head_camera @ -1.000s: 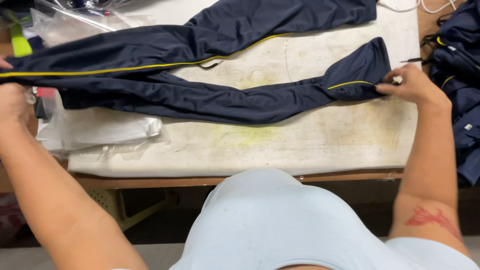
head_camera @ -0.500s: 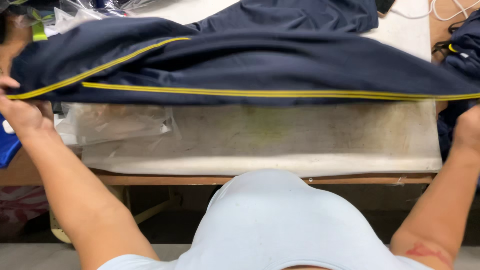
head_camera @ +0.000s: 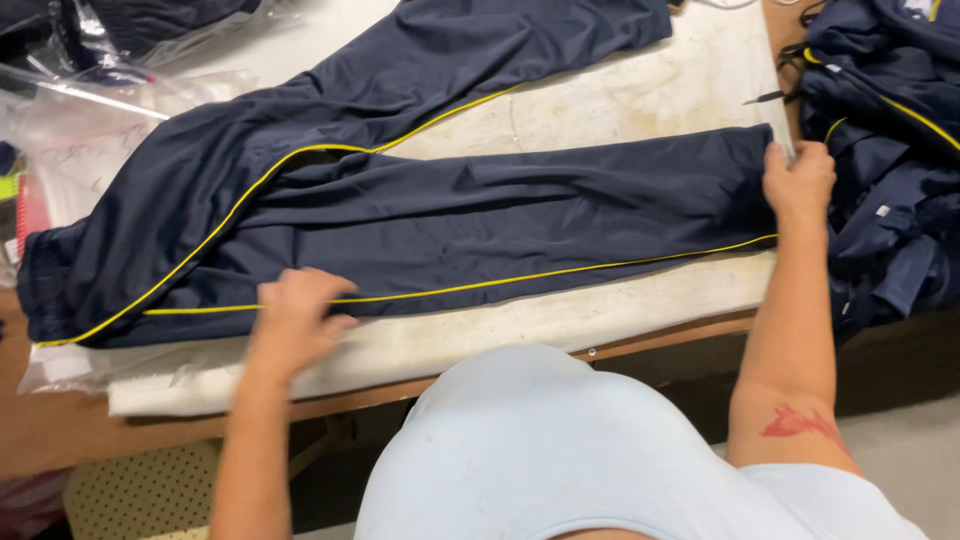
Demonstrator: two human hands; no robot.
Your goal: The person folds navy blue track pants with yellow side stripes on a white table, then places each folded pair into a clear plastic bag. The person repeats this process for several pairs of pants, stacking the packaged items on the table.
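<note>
Down come the navy trousers (head_camera: pixel 450 215), lifted a moment ago, now spread flat across the stained white work table (head_camera: pixel 640 95). Left hand (head_camera: pixel 295 320) presses open-palmed on the near leg; right hand (head_camera: pixel 798 180) pinches the hem. Clear plastic bags (head_camera: pixel 90 130) left, more navy garments (head_camera: pixel 890 130) piled right.

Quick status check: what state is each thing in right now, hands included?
navy track pants: laid flat on the table, one leg angled away toward the far side.
left hand: palm down on the near leg's yellow stripe, open.
right hand: gripping the near leg's hem.
pile of navy garments: crumpled, at the table's right end.
clear plastic bags: empty-looking, lying flat at left.
white table pad: stained, partly covered.
</note>
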